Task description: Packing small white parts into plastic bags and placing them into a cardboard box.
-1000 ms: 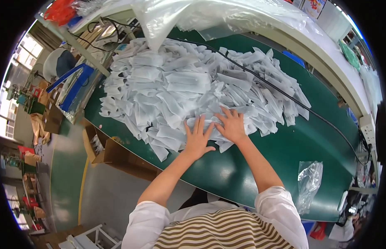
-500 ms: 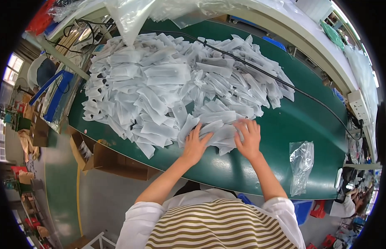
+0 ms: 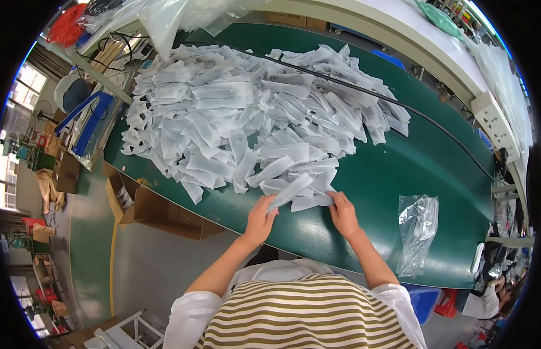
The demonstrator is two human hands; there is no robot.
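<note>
A wide heap of frosted white plastic packets, long and narrow, covers much of the green table. At its near edge, my left hand pinches the lower end of one slanting frosted packet. My right hand has its thumb and fingers closed on the right end of another frosted packet, which lies almost level beside the first. The two packets touch or overlap between my hands. What is inside them cannot be made out.
On the right of the table lies a clear plastic bag. A black cable runs across above the heap. A power strip is fixed to the frame at right. An open cardboard box stands below the left table edge.
Both hands have drawn back toward me from the heap's near edge. Their fingers, spread over the packets before, are now closed on packet ends, and two packets have come nearer.
</note>
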